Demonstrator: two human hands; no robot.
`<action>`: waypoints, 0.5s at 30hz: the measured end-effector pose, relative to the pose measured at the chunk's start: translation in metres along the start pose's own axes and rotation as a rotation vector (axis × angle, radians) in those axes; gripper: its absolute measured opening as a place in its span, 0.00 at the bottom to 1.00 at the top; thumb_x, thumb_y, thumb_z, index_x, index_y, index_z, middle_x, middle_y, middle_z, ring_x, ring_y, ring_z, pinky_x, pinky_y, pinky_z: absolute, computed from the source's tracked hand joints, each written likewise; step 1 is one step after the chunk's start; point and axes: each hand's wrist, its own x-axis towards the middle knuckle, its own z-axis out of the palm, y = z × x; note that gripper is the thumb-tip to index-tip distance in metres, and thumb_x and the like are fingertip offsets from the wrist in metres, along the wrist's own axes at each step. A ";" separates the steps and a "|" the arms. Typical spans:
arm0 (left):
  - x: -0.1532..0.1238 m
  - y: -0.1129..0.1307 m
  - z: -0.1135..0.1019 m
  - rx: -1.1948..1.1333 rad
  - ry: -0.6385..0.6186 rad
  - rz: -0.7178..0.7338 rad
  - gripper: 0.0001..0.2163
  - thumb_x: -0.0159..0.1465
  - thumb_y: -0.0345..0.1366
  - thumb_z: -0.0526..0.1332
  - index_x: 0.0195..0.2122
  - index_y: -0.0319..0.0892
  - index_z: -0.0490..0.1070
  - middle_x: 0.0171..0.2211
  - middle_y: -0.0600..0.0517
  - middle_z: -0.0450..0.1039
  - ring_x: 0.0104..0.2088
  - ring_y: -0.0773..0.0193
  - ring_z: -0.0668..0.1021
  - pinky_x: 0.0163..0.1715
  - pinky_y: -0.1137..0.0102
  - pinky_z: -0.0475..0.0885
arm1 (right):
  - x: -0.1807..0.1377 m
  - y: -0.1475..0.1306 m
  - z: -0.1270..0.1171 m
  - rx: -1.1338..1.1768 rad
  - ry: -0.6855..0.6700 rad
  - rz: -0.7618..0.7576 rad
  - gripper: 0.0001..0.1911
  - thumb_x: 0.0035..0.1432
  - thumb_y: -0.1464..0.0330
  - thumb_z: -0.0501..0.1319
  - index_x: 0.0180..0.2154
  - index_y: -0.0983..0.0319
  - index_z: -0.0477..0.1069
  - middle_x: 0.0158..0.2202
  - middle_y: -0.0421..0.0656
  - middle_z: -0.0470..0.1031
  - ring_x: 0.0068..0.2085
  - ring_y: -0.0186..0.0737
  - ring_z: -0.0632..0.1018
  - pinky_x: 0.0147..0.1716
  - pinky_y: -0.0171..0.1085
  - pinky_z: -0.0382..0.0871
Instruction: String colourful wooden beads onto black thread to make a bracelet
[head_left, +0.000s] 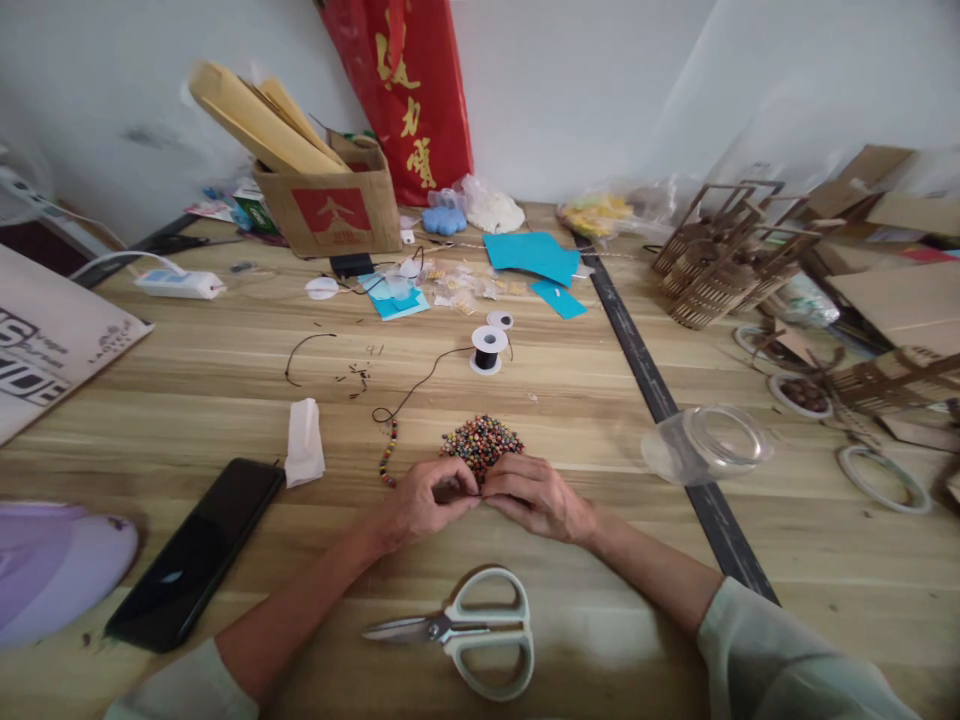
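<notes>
My left hand (427, 500) is closed in a pinch, thumb against forefinger. Black cord strung with coloured beads (387, 455) runs in under this hand and seems to end at its fingertips. Opposite it, my right hand (540, 497) also pinches, its fingertips meeting the left ones; whatever tiny thing lies between them is hidden. Just beyond both hands is a heap of small multicoloured beads (482, 440). The cord's other end leads to a white spool (489, 350) wound with black cord. Closer to me lie scissors (480, 632) with pale handles, blades pointing left.
At left are a black phone (196, 555), a folded white paper (304, 443) and a purple object (60, 570). A clear plastic jar (705, 445) lies on its side at right. Behind stand a cardboard box (337, 210), blue sheets (531, 257) and small woven baskets (705, 265).
</notes>
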 end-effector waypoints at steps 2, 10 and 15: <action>0.000 -0.001 0.001 -0.026 -0.004 -0.019 0.02 0.57 0.31 0.63 0.30 0.38 0.71 0.28 0.51 0.75 0.29 0.67 0.75 0.32 0.74 0.71 | 0.000 0.000 0.000 0.008 -0.003 -0.001 0.07 0.67 0.70 0.56 0.39 0.65 0.71 0.35 0.48 0.75 0.36 0.38 0.75 0.37 0.36 0.71; 0.000 -0.001 0.001 -0.123 -0.020 -0.070 0.03 0.56 0.31 0.64 0.29 0.38 0.72 0.28 0.52 0.75 0.30 0.67 0.77 0.33 0.74 0.72 | 0.000 0.001 0.000 0.065 -0.004 -0.015 0.08 0.67 0.69 0.56 0.39 0.65 0.72 0.34 0.47 0.76 0.36 0.37 0.76 0.37 0.36 0.71; 0.000 0.000 0.001 -0.161 -0.026 -0.074 0.04 0.56 0.32 0.65 0.29 0.37 0.72 0.28 0.51 0.75 0.29 0.67 0.77 0.33 0.73 0.73 | -0.001 0.000 0.001 0.040 -0.013 -0.022 0.09 0.68 0.68 0.55 0.38 0.65 0.72 0.33 0.47 0.76 0.36 0.37 0.76 0.36 0.35 0.71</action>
